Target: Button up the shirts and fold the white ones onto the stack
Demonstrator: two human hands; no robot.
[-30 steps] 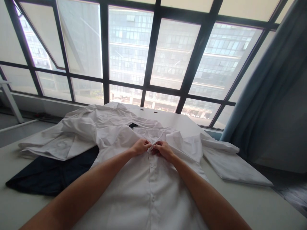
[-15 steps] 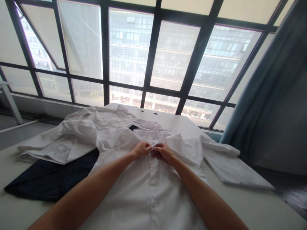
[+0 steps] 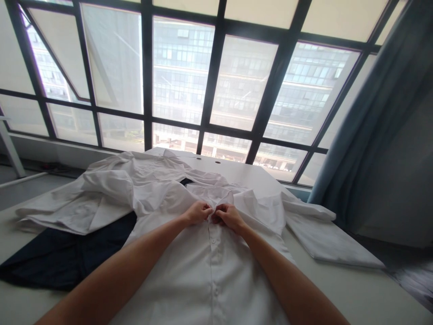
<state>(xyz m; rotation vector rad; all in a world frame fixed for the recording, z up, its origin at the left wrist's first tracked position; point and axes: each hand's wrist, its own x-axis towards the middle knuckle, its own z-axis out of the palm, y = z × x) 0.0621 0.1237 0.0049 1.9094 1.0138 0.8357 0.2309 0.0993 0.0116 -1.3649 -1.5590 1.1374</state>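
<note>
White shirt (image 3: 209, 271) lies flat, front up, on a pale counter (image 3: 355, 289), hem end toward the viewer & collar (image 3: 211, 195) at the far end, button row (image 3: 214, 242) running down its ctr. Left hand (image 3: 199, 212) & right hand (image 3: 228, 215) meet just below the collar, at the top of the button row, knuckles nearly touching. The fingers (image 3: 206, 209) of both are curled in tight & pinch the shirt's front edges there. Whether a button sits between them can't be told. Bare forearms stretch over the shirt's body from the near edge. One sleeve (image 3: 324, 239) lies out to the right, flat on the counter. Left of the shirt, touching its shoulder, a second white garment (image 3: 108, 189) lies rumpled, partly over a dark navy cloth (image 3: 67, 259) spread on the counter. Bkgd: big window (image 3: 182, 76) w/ dark frames, office bldg outside; blue-grey curtain (image 3: 379, 135) hangs at right.
</note>
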